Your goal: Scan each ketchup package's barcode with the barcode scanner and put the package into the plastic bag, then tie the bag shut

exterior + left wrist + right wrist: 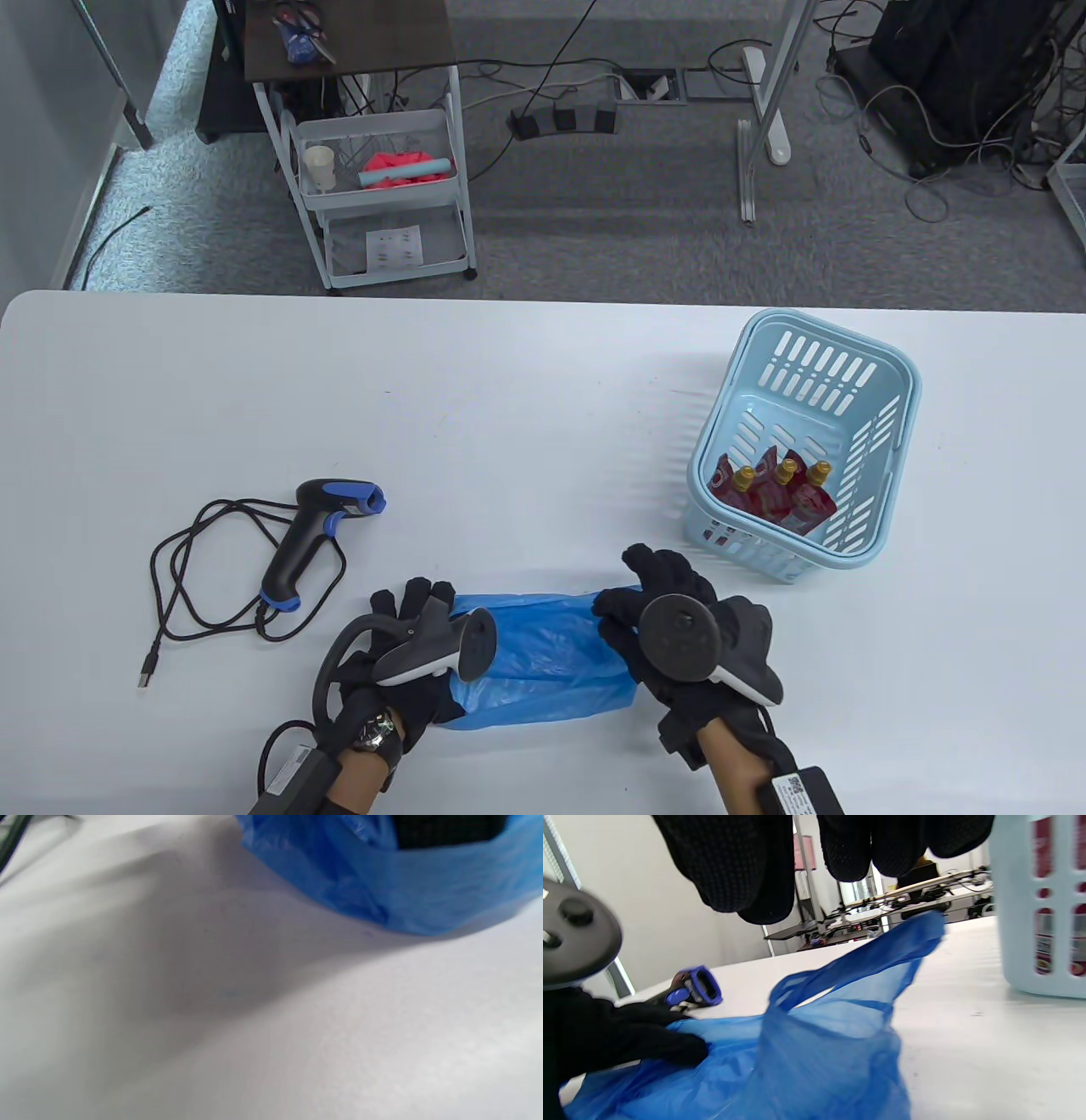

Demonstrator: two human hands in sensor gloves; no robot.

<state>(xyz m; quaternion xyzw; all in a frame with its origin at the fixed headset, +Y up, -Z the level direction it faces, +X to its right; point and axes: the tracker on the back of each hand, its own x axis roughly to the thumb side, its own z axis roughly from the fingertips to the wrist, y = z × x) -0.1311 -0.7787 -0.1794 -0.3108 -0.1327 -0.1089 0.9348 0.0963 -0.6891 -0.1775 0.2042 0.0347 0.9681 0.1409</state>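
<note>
A blue plastic bag (pixel 551 662) lies flat near the table's front edge, between my two hands. My left hand (pixel 416 598) rests its straight fingers on the bag's left end. My right hand (pixel 645 586) is at the bag's right end, and in the right wrist view its fingers (pixel 840 853) hang relaxed above the bag (pixel 818 1052), whose handle loop stands up. The left hand (pixel 649 1043) lies on the plastic there. The left wrist view shows the bag (pixel 424 895) on the white table. The black and blue barcode scanner (pixel 310 531) lies to the left. Ketchup packages (pixel 772 497) stand in a light blue basket (pixel 908 373).
The scanner's black cable (pixel 187 577) coils on the table at the left. The basket (pixel 1014 921) stands close to the right of my right hand. A wheeled cart (pixel 382 170) stands on the floor beyond the table's far edge.
</note>
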